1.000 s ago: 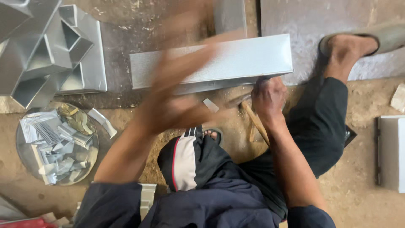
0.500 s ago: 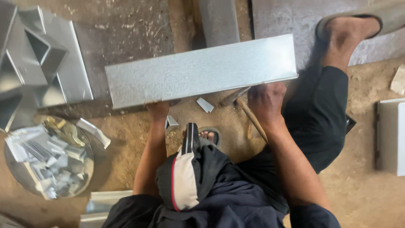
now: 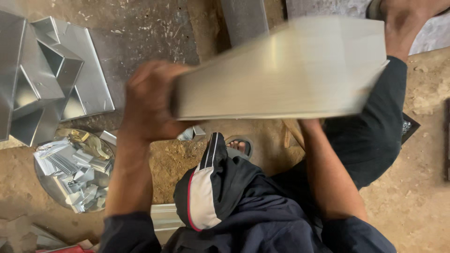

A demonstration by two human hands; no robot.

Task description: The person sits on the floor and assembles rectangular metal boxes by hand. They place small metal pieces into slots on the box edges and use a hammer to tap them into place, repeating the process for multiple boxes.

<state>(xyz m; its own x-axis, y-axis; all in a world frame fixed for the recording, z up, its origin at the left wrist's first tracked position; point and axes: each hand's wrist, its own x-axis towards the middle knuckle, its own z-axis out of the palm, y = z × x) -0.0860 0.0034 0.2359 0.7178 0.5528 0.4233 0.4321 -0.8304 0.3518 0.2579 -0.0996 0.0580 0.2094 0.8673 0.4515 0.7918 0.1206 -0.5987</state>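
Sheet-metal duct section (image 3: 281, 70), blurred with motion, is lifted in front of the camera; the left hand (image 3: 152, 105) is clenched on its left end, while the right hand is hidden behind it, so its grip cannot be told. Turning it cleanly seems to call for firm holds on both ends, away from sharp edges. Half a second ago it lay flat on the ground, farther off.

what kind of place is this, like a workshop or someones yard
Most likely a small sheet-metal workshop with a dirt floor. The left hand grips a long folded metal piece, more bent metal sections lie stacked to the left, and a round dish of metal offcuts sits on the ground.
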